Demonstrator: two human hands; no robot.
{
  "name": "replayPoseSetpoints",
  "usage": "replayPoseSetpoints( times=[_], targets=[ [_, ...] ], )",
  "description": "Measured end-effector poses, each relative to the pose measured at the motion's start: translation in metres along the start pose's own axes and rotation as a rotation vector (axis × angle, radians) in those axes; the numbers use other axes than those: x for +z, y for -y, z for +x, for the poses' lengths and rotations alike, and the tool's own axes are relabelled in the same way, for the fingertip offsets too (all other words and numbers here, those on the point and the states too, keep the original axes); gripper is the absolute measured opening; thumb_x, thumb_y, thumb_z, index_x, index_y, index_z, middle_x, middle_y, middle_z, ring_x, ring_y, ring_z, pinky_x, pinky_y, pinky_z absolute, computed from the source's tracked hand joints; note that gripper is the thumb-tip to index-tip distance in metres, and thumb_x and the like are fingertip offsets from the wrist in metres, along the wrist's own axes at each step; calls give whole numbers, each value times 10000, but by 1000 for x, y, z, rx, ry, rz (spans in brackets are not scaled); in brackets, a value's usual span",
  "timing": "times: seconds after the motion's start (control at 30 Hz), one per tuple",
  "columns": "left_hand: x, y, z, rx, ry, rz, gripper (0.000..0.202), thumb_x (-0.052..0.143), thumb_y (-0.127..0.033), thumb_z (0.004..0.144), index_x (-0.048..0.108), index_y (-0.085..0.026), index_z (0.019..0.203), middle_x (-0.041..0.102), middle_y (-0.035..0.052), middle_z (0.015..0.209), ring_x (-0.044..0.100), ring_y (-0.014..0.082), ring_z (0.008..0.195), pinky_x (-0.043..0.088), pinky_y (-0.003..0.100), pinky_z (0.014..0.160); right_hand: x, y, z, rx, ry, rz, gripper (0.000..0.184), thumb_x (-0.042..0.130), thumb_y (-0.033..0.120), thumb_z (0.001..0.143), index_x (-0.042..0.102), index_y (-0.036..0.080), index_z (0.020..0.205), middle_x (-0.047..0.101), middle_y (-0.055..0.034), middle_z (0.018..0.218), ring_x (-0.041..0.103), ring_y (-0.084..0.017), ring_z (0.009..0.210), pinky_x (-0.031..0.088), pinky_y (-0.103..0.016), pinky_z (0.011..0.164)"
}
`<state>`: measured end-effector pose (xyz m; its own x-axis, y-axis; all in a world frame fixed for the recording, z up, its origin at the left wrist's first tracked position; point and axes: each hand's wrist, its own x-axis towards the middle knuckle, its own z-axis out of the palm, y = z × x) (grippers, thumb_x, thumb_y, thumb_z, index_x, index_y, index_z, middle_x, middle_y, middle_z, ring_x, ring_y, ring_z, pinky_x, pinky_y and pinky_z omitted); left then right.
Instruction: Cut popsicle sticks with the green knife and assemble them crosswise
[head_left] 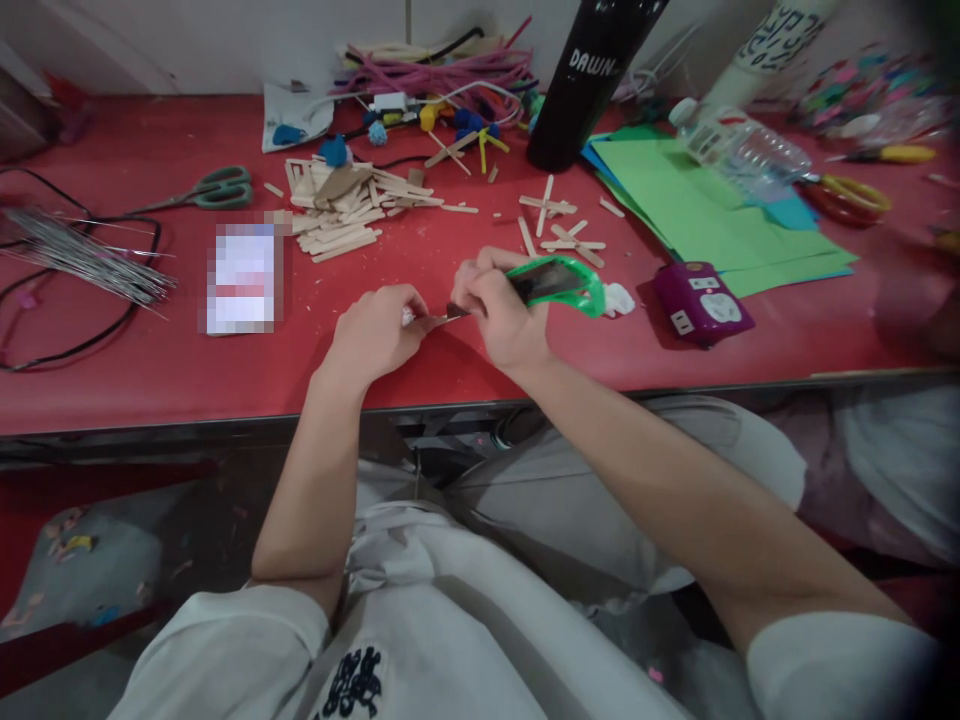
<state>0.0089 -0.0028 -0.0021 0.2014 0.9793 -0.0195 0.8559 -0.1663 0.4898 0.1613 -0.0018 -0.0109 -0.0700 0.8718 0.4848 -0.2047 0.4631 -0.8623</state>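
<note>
Near the front of the red table, my right hand is closed around a green-handled cutter, its handle sticking out to the right. The dark blade end points left and meets my left hand's fingertips. My left hand is pinched shut on a small, pale, thin piece that looks like a wooden stick; the fingers hide most of it. Beyond my hands lie a pile of wooden craft sticks and two crossed-stick shapes, one just past the cutter. A crumpled white scrap lies by the cutter's handle.
Scissors, a bundle of metal wires and a blurred-out rectangular item lie left. A black bottle stands at the back. To the right are green paper sheets, a plastic bottle and a purple box.
</note>
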Motion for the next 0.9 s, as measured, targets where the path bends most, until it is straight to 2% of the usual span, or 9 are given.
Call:
replayPoseSetpoints(
  times=[0.1,0.27,0.43,0.73,0.9],
  targets=[
    [2,2,1,-22,-15,-4,238,632,-449,846,718,-235,903,748,67,953,663,244,872,472,348,752,2,3,-4,18,46,-83,454,584,405,902,311,235,581,328,42,552,320,-118,535,287,-306,550],
    [-1,2,-1,20,0,-2,227,611,-420,870,715,-226,926,752,77,1009,666,250,927,482,364,800,-2,-2,1,37,-38,-22,487,591,432,878,272,237,567,291,55,520,290,-104,500,289,-297,534],
    [-2,0,0,-9,2,6,216,625,-421,856,719,-234,908,756,76,976,675,249,891,481,355,756,0,-4,0,1,44,-12,455,583,388,903,295,232,587,288,56,548,310,-108,525,278,-297,542],
    [0,2,0,-30,2,-18,220,620,-430,839,692,-225,871,754,62,922,665,228,828,445,329,683,7,0,-5,-24,75,-72,385,531,306,903,327,226,587,324,49,571,325,-106,551,264,-297,557],
    [-1,2,0,16,-3,-6,213,612,-401,857,698,-207,873,754,89,973,669,245,873,465,359,742,1,-5,2,18,-25,-20,472,588,414,877,285,230,566,297,62,522,299,-97,503,283,-296,547]
  ],
)
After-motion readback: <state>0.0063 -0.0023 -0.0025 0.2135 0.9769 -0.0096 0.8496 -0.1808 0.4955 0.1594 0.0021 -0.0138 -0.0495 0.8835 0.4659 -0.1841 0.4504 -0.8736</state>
